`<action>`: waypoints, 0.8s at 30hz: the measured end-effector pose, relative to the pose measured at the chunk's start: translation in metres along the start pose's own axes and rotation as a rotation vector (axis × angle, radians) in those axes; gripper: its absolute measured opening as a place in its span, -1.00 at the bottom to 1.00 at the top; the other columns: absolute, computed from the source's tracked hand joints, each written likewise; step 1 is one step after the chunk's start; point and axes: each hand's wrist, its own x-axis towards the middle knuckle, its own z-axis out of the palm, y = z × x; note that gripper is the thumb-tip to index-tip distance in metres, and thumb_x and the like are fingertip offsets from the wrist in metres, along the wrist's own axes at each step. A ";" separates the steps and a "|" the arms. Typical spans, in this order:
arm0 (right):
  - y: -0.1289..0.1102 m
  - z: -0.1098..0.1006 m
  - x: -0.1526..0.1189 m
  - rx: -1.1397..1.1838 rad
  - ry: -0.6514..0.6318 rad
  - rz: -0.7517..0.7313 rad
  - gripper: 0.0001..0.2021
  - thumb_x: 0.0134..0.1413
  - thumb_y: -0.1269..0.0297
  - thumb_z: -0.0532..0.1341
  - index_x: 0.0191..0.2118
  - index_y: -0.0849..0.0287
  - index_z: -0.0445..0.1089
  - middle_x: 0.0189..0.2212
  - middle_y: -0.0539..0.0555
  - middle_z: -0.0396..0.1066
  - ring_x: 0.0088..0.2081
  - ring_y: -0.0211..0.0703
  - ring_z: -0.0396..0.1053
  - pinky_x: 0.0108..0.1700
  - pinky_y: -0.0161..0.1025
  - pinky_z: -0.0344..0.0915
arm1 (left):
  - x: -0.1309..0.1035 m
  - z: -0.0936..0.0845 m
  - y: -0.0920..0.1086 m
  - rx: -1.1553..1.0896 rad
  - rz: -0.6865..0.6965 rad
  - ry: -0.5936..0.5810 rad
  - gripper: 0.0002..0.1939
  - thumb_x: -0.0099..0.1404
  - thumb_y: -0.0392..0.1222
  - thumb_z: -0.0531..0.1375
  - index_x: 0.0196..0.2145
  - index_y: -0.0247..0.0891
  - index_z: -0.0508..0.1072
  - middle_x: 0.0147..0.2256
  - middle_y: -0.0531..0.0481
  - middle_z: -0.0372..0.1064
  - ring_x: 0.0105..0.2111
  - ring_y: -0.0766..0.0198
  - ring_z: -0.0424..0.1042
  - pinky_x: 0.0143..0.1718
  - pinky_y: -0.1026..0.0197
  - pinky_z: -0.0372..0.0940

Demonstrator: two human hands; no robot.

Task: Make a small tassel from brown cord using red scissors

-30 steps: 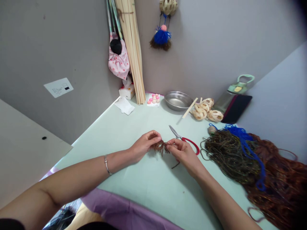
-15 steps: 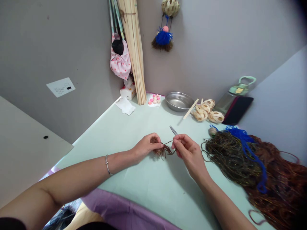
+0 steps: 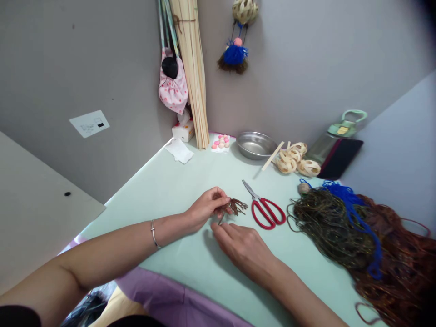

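Observation:
A small brown yarn tassel is pinched in my left hand, its loose strands fanning out to the right. Below it my right hand has its fingers closed on a thin yarn strand that runs up to the tassel. Red-handled scissors lie on the table just right of the tassel, touched by neither hand. Part of the tassel is hidden behind my left fingers.
A large heap of brown and dark green yarn with blue strands covers the table's right side. At the back stand a metal bowl, woven balls, a bottle, a phone and pink beads.
My right hand has moved left and down, from the right of the tassel to below it, pulling the strand round. The scissors, earlier mostly hidden behind that hand, now show fully.

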 end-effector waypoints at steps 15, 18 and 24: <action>0.034 0.000 0.001 0.899 0.332 0.755 -0.82 0.15 0.22 0.22 -0.18 0.10 0.23 -0.22 0.10 0.40 -0.23 -0.08 0.41 -0.20 -0.15 0.35 | -0.006 0.009 0.003 0.155 0.067 -0.054 -0.63 0.24 0.12 0.22 -0.32 -0.21 0.19 -0.58 0.13 0.34 -0.65 0.43 0.24 -0.66 0.36 -0.06; 0.037 0.001 0.001 1.036 0.361 0.797 -0.88 0.12 0.24 0.21 -0.31 0.10 0.25 -0.36 0.03 0.38 -0.33 -0.13 0.38 -0.26 -0.19 0.31 | -0.006 0.009 0.003 0.205 0.062 -0.057 -0.64 0.30 0.14 0.15 -0.31 -0.21 0.19 -0.60 0.13 0.33 -0.71 0.48 0.09 -0.64 0.35 -0.07; 0.040 -0.008 0.004 1.144 0.404 0.858 -0.90 0.04 0.25 0.26 -0.33 0.10 0.34 -0.47 0.00 0.35 -0.41 -0.13 0.33 -0.32 -0.17 0.29 | -0.010 0.009 0.007 0.195 0.045 -0.132 -0.62 0.25 0.13 0.22 -0.31 -0.23 0.22 -0.54 0.16 0.20 -0.59 0.46 0.12 -0.56 0.33 -0.02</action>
